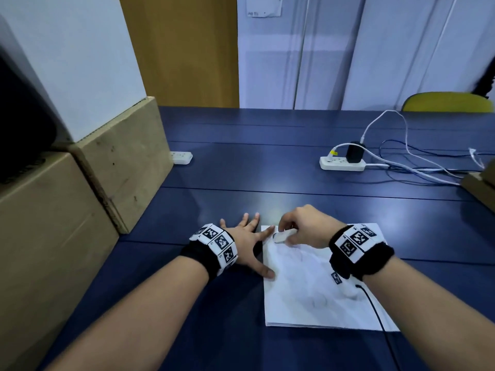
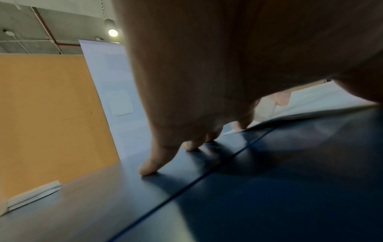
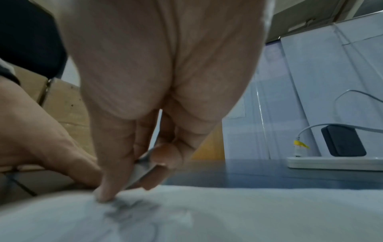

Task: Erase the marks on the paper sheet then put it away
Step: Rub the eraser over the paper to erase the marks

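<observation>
A white paper sheet [image 1: 316, 290] with faint pencil marks lies on the blue table [image 1: 267, 167] in front of me. My right hand [image 1: 300, 231] pinches a small white eraser [image 1: 282, 236] and holds it down on the sheet's far left corner. In the right wrist view the eraser [image 3: 145, 172] sits between thumb and fingers above grey marks [image 3: 128, 211] on the paper [image 3: 248, 212]. My left hand [image 1: 249, 242] lies flat with spread fingers, thumb and forefinger on the sheet's left edge. In the left wrist view its fingertips [image 2: 148, 170] press the table beside the paper [image 2: 311, 111].
Cardboard boxes [image 1: 80, 183] are stacked along the left. A white power strip [image 1: 342, 163] with a black adapter and trailing cables sits at the far right. Another strip [image 1: 182, 157] lies by the boxes. A thin black cable [image 1: 375, 311] crosses the sheet's right side.
</observation>
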A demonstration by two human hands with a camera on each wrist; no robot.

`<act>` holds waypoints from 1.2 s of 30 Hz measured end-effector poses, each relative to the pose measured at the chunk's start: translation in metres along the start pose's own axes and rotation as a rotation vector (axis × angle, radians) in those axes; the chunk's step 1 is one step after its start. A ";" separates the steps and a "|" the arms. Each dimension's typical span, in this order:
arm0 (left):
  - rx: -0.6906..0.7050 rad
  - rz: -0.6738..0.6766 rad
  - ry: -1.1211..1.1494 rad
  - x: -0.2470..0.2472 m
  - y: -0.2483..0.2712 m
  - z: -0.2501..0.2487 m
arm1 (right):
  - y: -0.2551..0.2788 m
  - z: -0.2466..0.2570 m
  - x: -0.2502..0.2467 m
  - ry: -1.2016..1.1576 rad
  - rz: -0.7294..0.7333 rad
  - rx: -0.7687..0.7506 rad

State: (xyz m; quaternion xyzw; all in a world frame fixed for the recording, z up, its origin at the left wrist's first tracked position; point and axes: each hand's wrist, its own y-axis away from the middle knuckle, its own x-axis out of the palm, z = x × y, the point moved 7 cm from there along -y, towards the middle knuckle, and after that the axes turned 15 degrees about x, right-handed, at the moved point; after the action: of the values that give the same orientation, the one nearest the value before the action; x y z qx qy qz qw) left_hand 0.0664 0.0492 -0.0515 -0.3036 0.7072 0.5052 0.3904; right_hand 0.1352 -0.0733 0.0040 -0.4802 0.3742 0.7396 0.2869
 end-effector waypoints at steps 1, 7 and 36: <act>-0.007 0.005 0.005 0.000 0.000 0.001 | 0.003 -0.002 0.002 -0.006 0.030 -0.015; -0.029 0.014 -0.003 -0.004 0.003 -0.005 | 0.007 -0.006 0.002 -0.037 0.011 -0.046; -0.003 -0.065 -0.083 -0.018 0.004 -0.021 | 0.019 -0.005 0.017 -0.092 0.289 -0.046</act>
State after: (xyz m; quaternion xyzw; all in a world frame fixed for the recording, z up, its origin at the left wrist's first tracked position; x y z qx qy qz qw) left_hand 0.0670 0.0315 -0.0304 -0.3057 0.6794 0.5056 0.4351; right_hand 0.1164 -0.0869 -0.0075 -0.3934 0.4089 0.8028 0.1830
